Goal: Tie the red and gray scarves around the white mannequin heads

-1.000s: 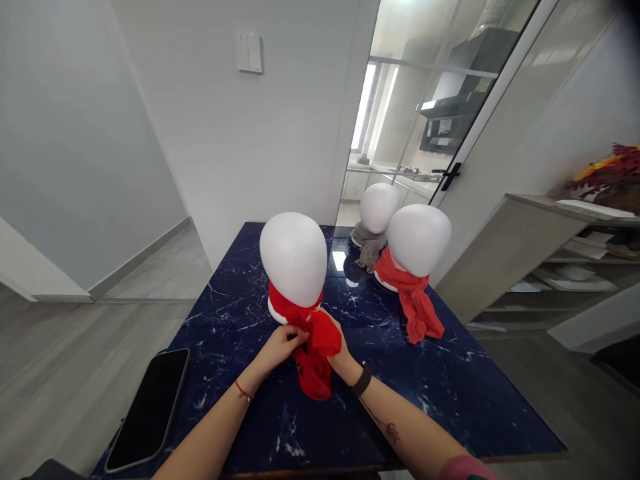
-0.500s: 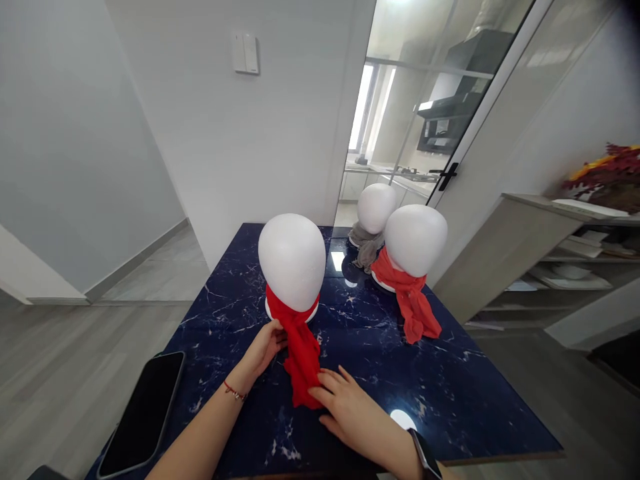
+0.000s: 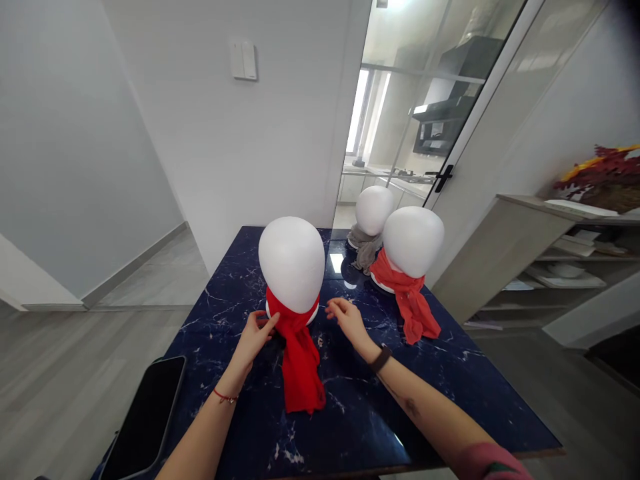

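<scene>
A white mannequin head (image 3: 292, 263) stands upright on the table with a red scarf (image 3: 303, 370) wrapped round its neck. The scarf's tail hangs forward and lies flat on the tabletop. At the left side of the neck is my left hand (image 3: 255, 339), thumb and fingers apart, its thumb tip at the scarf's edge; whether it touches the cloth I cannot tell. To the right of the neck, my right hand (image 3: 350, 325) hovers apart from the scarf. Its fingers are loosely bent, and nothing shows in them.
A coral scarf (image 3: 417, 310) wraps a second mannequin head (image 3: 414, 240) at the right. Behind it stands a third head (image 3: 374, 210) with a grey scarf (image 3: 367, 250). A phone (image 3: 145, 417) lies at the left edge of the dark blue marbled table (image 3: 380, 407).
My right hand has left the scarf's tail and moved up beside the neck. My left hand has shifted slightly left and up. The tail now lies straighter and wider.
</scene>
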Demonstrator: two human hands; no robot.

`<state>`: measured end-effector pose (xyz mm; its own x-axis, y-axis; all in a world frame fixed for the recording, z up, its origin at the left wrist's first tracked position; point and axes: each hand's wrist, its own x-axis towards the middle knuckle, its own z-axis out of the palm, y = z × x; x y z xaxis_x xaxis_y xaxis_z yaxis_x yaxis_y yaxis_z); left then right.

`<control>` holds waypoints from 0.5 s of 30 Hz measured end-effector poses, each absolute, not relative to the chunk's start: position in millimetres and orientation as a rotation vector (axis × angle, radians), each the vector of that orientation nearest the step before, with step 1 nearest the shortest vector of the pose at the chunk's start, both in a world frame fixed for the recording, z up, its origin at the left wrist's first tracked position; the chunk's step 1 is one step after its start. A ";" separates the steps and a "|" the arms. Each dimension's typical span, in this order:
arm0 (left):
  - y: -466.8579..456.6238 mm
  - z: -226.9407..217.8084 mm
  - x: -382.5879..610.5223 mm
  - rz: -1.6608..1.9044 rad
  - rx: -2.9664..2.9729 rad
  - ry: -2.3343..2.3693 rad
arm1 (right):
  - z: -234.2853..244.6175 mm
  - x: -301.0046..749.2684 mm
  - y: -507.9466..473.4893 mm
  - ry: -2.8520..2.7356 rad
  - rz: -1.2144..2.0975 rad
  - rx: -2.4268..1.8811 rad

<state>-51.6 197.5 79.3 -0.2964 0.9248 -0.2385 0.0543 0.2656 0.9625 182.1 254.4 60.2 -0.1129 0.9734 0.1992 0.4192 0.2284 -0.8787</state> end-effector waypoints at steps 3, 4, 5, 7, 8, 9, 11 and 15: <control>204.0 66.0 -54.7 1.415 1.006 1.762 | 51.1 174.7 296.3 -1.628 0.587 -1.406; 205.1 61.6 -53.0 1.450 1.057 1.778 | 47.4 170.5 303.1 -1.644 0.548 -1.407; 205.4 57.7 -50.1 1.461 1.124 1.769 | 43.4 166.0 306.2 -1.666 0.528 -1.399; 204.0 52.5 -42.5 1.444 1.280 1.694 | 35.2 157.9 304.2 -1.722 0.498 -1.373; 202.6 51.2 -38.7 1.434 1.353 1.650 | 31.4 155.1 301.0 -1.760 0.476 -1.356; 201.1 50.6 -35.3 1.425 1.410 1.615 | 28.0 153.2 297.5 -1.800 0.445 -1.341; 198.9 50.3 -30.7 1.412 1.459 1.575 | 23.1 151.8 292.0 -1.873 0.352 -1.329; 200.1 49.3 -28.9 1.388 1.427 1.514 | 21.0 152.8 290.5 -1.955 0.237 -1.380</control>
<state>-28.9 200.1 49.3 -0.2152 0.9540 0.2089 0.2910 -0.1416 0.9462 152.8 290.5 21.0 -0.1676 0.8784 0.4475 0.7459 0.4098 -0.5250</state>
